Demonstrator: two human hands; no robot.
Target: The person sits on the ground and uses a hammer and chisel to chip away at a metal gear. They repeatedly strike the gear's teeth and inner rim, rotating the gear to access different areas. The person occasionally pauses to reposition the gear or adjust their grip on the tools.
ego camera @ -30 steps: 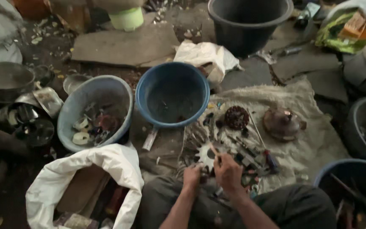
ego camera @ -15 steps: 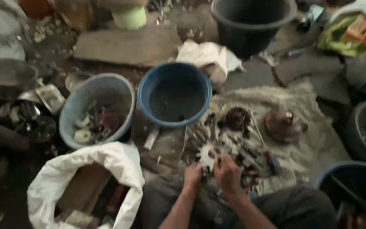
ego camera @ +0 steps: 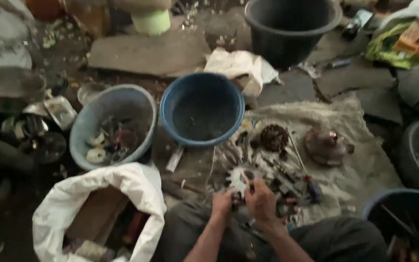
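Both hands, left hand (ego camera: 222, 201) and right hand (ego camera: 260, 200), close on a small dark metal part (ego camera: 239, 198), steadying it, just below the round blue plastic basin (ego camera: 167, 109).

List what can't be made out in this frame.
- Head view: what the left hand and right hand grip, small and covered by fingers.
- Contents of the black bucket, in shadow.
- Dark blue tub, cut by the frame edge.
- Parts on the sackcloth, blurred.

Single head view, looking steeply down, moderately near
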